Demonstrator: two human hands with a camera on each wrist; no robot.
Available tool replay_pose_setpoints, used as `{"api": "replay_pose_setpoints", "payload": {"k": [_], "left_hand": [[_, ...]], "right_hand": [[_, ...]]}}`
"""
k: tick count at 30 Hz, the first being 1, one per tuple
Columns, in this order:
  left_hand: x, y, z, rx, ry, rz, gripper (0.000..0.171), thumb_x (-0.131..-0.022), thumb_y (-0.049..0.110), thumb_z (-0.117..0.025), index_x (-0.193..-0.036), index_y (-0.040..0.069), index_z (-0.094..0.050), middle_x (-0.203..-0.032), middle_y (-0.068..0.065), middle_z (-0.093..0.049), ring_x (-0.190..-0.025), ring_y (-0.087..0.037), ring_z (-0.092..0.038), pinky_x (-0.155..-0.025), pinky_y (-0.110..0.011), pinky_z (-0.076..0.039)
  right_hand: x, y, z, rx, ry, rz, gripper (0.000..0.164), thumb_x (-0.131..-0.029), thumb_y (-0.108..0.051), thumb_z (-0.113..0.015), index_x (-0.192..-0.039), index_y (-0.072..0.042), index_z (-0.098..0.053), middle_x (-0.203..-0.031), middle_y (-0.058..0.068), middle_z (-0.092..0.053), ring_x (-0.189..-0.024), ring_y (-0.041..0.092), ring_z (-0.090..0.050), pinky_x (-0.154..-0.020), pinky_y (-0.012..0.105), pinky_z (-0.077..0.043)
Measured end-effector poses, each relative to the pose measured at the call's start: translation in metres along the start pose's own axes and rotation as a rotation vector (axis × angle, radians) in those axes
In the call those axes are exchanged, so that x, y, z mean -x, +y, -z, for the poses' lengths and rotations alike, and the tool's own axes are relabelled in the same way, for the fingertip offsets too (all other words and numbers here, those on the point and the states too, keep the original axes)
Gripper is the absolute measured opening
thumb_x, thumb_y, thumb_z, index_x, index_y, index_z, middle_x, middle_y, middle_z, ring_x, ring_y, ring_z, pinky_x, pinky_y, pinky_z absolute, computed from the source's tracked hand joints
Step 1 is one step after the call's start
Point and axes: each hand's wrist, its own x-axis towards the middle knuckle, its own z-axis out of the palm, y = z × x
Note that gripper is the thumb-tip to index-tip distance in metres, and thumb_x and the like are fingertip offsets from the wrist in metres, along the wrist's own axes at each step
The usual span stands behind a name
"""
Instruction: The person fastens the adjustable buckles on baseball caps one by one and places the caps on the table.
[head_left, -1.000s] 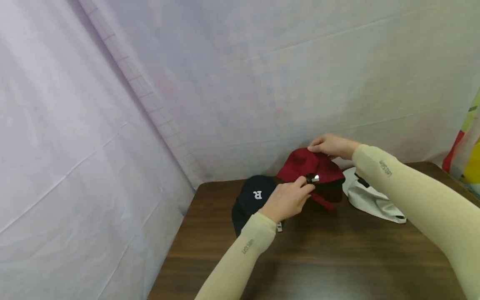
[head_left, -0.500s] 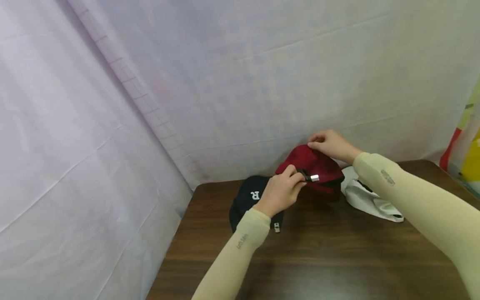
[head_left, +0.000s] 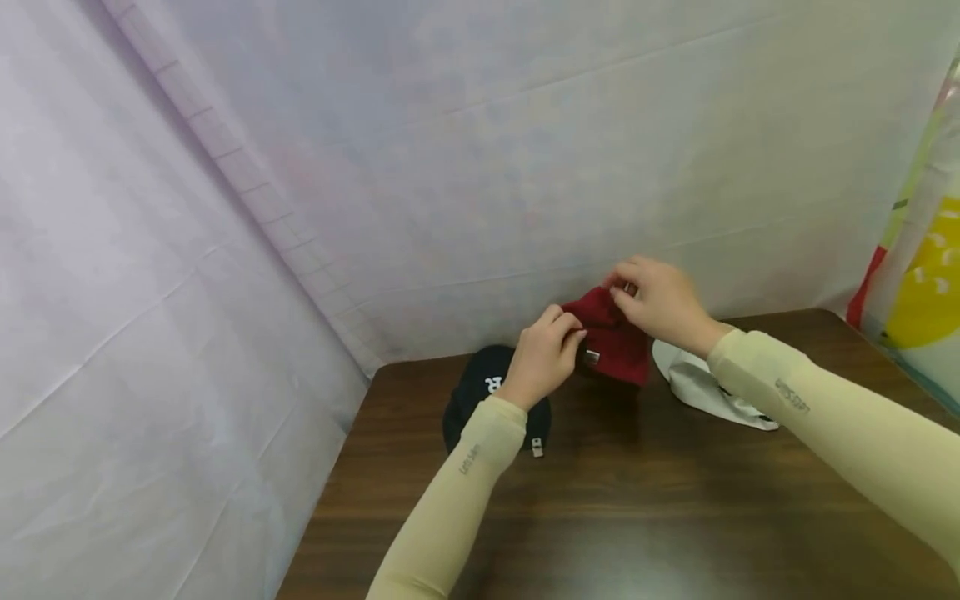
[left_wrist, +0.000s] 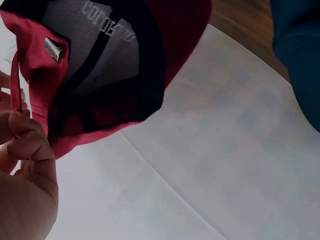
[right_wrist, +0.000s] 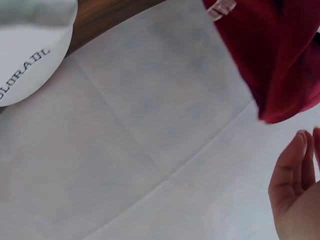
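Note:
A dark red baseball cap is held up over the back of the table between both hands. My left hand pinches the cap's back strap, near a small metal buckle. The left wrist view looks into its lining, with a dark sweatband and pale lettering. My right hand has thumb and fingertips bent together at the cap's upper edge. In the right wrist view the right hand is partly cut off, just below the red cloth.
A navy cap with a white letter lies on the table to the left, partly behind the left hand. A white cap lies at the right, partly under the right forearm. White cloth hangs behind the table.
The red cap has turned and narrowed in view, with its buckle shifting left. The left hand has moved up and left; the right hand has come closer to it.

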Motion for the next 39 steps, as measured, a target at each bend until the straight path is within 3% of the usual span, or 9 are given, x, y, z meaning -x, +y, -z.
{"api": "replay_pose_setpoints", "payload": {"k": [5, 9, 12, 16, 22, 27, 31, 34, 39], "left_hand": [[-0.004, -0.002, -0.001, 0.025, 0.025, 0.040, 0.009, -0.100, 0.019, -0.064, -0.095, 0.012, -0.068, -0.091, 0.000, -0.054, -0.074, -0.012, -0.057, -0.066, -0.026, -0.049], [-0.006, -0.007, -0.003, 0.026, 0.058, 0.100, 0.009, -0.099, 0.019, -0.066, -0.096, 0.011, -0.069, -0.091, 0.000, -0.057, -0.078, -0.013, -0.058, -0.069, -0.026, -0.049], [-0.008, -0.011, -0.001, 0.034, 0.084, 0.146, 0.010, -0.098, 0.018, -0.067, -0.096, 0.010, -0.070, -0.091, 0.000, -0.058, -0.079, -0.014, -0.059, -0.070, -0.027, -0.049], [-0.010, -0.014, 0.001, 0.039, 0.090, 0.204, 0.012, -0.099, 0.020, -0.066, -0.096, 0.010, -0.071, -0.090, 0.000, -0.059, -0.078, -0.015, -0.059, -0.070, -0.027, -0.050], [-0.013, -0.016, 0.004, 0.060, 0.071, 0.250, 0.014, -0.100, 0.022, -0.064, -0.099, 0.011, -0.072, -0.091, 0.000, -0.060, -0.077, -0.014, -0.058, -0.068, -0.027, -0.049], [-0.014, -0.019, 0.004, 0.071, 0.061, 0.285, 0.014, -0.100, 0.023, -0.064, -0.100, 0.011, -0.072, -0.093, 0.001, -0.061, -0.081, -0.015, -0.060, -0.072, -0.029, -0.050], [-0.013, -0.021, 0.004, 0.079, 0.053, 0.293, 0.014, -0.100, 0.023, -0.064, -0.100, 0.011, -0.072, -0.094, -0.001, -0.061, -0.081, -0.016, -0.060, -0.072, -0.030, -0.050], [-0.012, -0.022, 0.004, 0.087, 0.054, 0.287, 0.014, -0.100, 0.022, -0.065, -0.100, 0.010, -0.072, -0.093, -0.001, -0.061, -0.081, -0.016, -0.059, -0.072, -0.030, -0.050], [-0.010, -0.025, 0.005, 0.098, 0.048, 0.279, 0.013, -0.100, 0.022, -0.065, -0.099, 0.011, -0.072, -0.092, 0.000, -0.060, -0.080, -0.014, -0.058, -0.071, -0.028, -0.049]], "right_hand": [[0.010, -0.013, -0.004, 0.036, 0.111, 0.069, 0.010, -0.091, -0.007, -0.064, -0.098, -0.011, -0.070, -0.092, 0.003, -0.068, -0.064, 0.017, -0.057, -0.053, 0.037, -0.045], [0.015, -0.022, -0.008, 0.098, 0.149, 0.165, 0.006, -0.091, -0.012, -0.063, -0.097, -0.012, -0.066, -0.087, 0.002, -0.067, -0.057, 0.015, -0.054, -0.045, 0.034, -0.042], [0.020, -0.028, -0.015, 0.165, 0.105, 0.278, 0.006, -0.091, -0.020, -0.065, -0.090, -0.015, -0.063, -0.077, -0.001, -0.061, -0.052, 0.013, -0.050, -0.042, 0.032, -0.041], [0.028, -0.039, -0.034, 0.255, -0.023, 0.406, 0.016, -0.090, -0.027, -0.072, -0.085, -0.015, -0.062, -0.070, -0.002, -0.054, -0.051, 0.014, -0.048, -0.043, 0.032, -0.043], [0.040, -0.042, -0.069, 0.434, -0.138, 0.497, 0.028, -0.081, -0.035, -0.081, -0.091, -0.013, -0.066, -0.072, 0.005, -0.058, -0.054, 0.021, -0.055, -0.044, 0.037, -0.045], [0.044, -0.037, -0.082, 0.535, -0.139, 0.517, 0.024, -0.082, -0.030, -0.078, -0.089, -0.012, -0.064, -0.075, 0.009, -0.058, -0.052, 0.024, -0.051, -0.040, 0.038, -0.042], [0.045, -0.031, -0.084, 0.542, -0.085, 0.492, 0.020, -0.084, -0.024, -0.077, -0.089, -0.009, -0.065, -0.088, 0.013, -0.057, -0.060, 0.026, -0.051, -0.040, 0.037, -0.043], [0.043, -0.026, -0.082, 0.509, -0.044, 0.428, 0.017, -0.084, -0.019, -0.076, -0.091, -0.008, -0.065, -0.095, 0.014, -0.055, -0.065, 0.028, -0.052, -0.040, 0.039, -0.046], [0.039, -0.018, -0.077, 0.381, -0.042, 0.268, 0.019, -0.083, -0.010, -0.075, -0.091, -0.007, -0.058, -0.088, 0.012, -0.051, -0.062, 0.026, -0.051, -0.039, 0.039, -0.044]]}}
